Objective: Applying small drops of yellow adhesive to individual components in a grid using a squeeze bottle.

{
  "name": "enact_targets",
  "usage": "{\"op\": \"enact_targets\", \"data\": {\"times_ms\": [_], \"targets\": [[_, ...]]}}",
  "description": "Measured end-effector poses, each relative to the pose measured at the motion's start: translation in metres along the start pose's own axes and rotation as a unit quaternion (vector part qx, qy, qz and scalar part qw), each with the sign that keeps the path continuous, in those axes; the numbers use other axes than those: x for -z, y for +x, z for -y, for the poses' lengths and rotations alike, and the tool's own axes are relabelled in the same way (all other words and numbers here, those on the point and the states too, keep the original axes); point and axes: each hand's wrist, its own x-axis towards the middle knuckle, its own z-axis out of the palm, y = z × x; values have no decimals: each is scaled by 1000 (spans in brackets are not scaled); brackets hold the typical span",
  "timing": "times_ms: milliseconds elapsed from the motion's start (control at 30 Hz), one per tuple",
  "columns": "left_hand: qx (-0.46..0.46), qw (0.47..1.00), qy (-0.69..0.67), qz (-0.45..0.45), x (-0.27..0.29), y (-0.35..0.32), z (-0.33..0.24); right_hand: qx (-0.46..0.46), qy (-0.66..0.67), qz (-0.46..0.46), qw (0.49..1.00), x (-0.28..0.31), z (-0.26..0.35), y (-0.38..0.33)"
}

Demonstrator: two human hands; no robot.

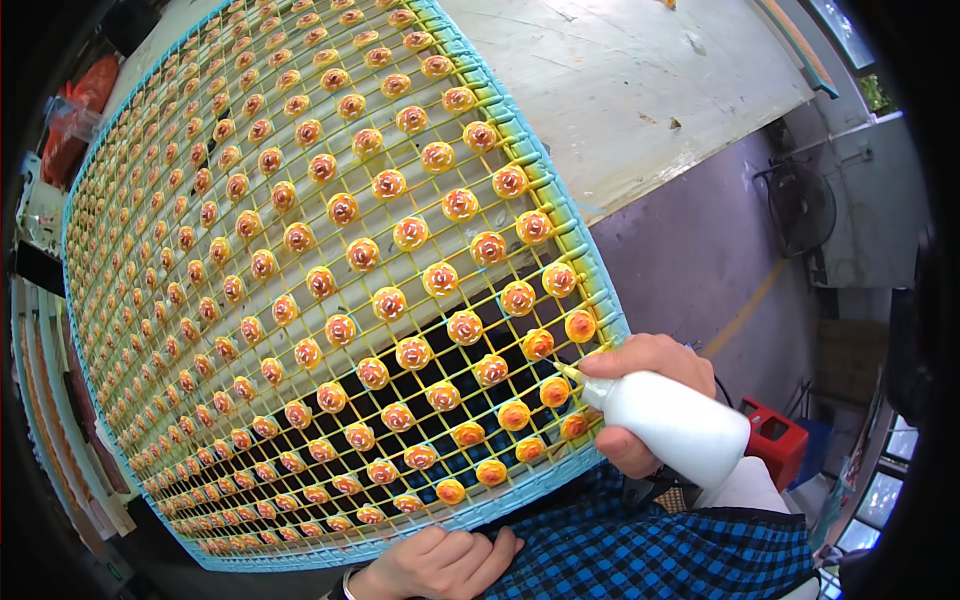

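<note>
A large grid panel with a light blue wrapped rim and yellow strands tilts across my view, studded with rows of raised yellow-and-orange rosettes. Most rosettes, like this white-marked one, carry small white dashes. Several by the lower right corner, such as this plain rosette, show only orange and yellow. My right hand is closed around a white squeeze bottle. Its thin yellow nozzle points at the rosettes near that corner. Against the panel's lower rim, my left hand is closed with curled fingers; what they hold is hidden.
Behind the panel lies a pale, stained worktable. A dark round fan stands at the right by the wall. A red box-like object sits beyond my right hand. Blue-and-black checked cloth covers my lap. Red plastic bags lie far left.
</note>
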Motion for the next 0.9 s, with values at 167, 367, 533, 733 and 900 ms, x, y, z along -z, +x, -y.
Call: {"op": "enact_targets", "data": {"times_ms": [167, 367, 533, 733, 900], "targets": [[-2, 1000, -8, 4, 1, 1, 1, -55, 23, 21, 998, 1, 2, 2], [-1, 1000, -10, 4, 1, 1, 1, -30, 13, 28, 999, 0, 0, 3], [1, 1000, -8, 5, 1, 1, 1, 3, -15, 28, 999, -2, -1, 5], [4, 1000, -11, 6, 0, 1, 0, 2, -10, 33, 999, 0, -1, 5], [8, 1000, -12, 7, 2, 2, 0, -11, -17, 43, 999, 4, 2, 5]]}}
